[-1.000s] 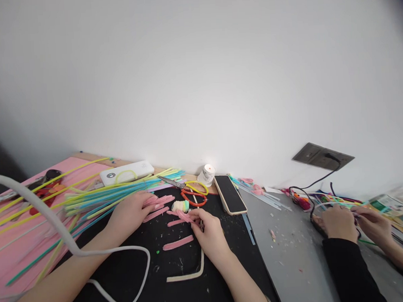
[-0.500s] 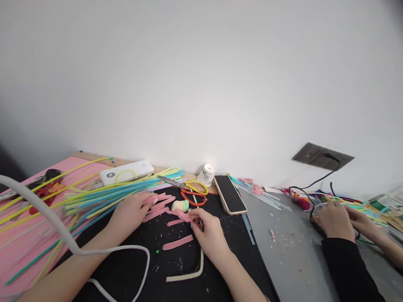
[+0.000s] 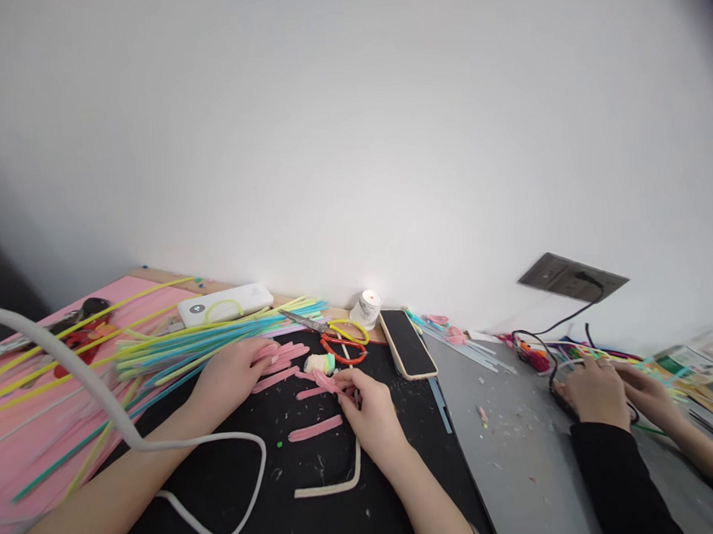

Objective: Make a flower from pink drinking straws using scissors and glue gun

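Hands: the 2 hands are apart, low in the center of the frame. Left hand [image 3: 234, 378]: fingers at the left ends of a group of pink strips [image 3: 289, 352]; cannot tell whether they are pinched shut. Right hand [image 3: 371, 410]: thumb and fingertips closed on the right end of a folded pink piece [image 3: 322, 382], which lies between the hands.

Work area: black mat [image 3: 331, 531], lower center. 1 loose pink strip [image 3: 315, 428] lies left of the right hand, below the folded piece. Under it in the frame, a bent cream rod [image 3: 326, 490] and, farther left, a small green bit [image 3: 279, 444]. A cream-and-green bundle [image 3: 319, 364] sits just above the folded piece. Scissors [image 3: 304, 323], with 1 yellow and 1 red loop, lie above the bundle, blades toward the left.

Surroundings: white cup [image 3: 366, 310] upright near the wall [image 3: 350, 140]; phone [image 3: 407, 344], dark screen up, to its right. Left of frame: colored stems [image 3: 205, 344] in a loose heap, white power bank [image 3: 224, 304] beside them, pink sheet [image 3: 124, 291] beneath some. White cable [image 3: 68, 358] crosses the lower left, passing over the left forearm.

Right side: gray counter [image 3: 510, 466] with scraps; 2 hands of another person [image 3: 596, 394] at lower right, black sleeve [image 3: 622, 480], below a wall outlet [image 3: 551, 274].
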The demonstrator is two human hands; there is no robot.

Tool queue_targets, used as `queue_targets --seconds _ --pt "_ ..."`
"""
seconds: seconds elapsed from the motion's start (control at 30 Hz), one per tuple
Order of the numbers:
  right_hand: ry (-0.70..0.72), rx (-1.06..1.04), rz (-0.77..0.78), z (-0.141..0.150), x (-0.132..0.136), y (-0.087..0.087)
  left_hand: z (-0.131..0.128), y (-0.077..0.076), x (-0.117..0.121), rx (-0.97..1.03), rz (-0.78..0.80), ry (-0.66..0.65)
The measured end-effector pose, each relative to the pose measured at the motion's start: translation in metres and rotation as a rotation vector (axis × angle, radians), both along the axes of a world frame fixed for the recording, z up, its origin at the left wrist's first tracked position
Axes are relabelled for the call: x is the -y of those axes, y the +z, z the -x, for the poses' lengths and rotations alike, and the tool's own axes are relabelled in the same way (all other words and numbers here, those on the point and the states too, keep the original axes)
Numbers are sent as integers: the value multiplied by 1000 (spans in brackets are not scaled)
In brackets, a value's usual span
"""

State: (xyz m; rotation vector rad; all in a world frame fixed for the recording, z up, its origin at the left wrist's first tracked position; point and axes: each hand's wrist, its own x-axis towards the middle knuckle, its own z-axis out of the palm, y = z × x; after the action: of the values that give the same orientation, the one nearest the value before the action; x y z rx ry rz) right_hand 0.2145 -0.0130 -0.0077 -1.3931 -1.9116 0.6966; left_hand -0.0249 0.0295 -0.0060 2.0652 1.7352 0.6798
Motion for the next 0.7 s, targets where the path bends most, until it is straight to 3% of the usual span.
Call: queue_targets --seconds 0.13,0.43,0.6,0.7 --pt "2 1 -8 -1 0 -2 -1 0 0 19 -16 42" --pt "1 -54 -48 0 0 0 -4 0 1 23 -13 -169" --pt "3 -70 -75 1 2 4 -6 6 5 61 -106 -94" --pt "6 -84 -92 2 3 8 -10 11 11 137 -157 -192"
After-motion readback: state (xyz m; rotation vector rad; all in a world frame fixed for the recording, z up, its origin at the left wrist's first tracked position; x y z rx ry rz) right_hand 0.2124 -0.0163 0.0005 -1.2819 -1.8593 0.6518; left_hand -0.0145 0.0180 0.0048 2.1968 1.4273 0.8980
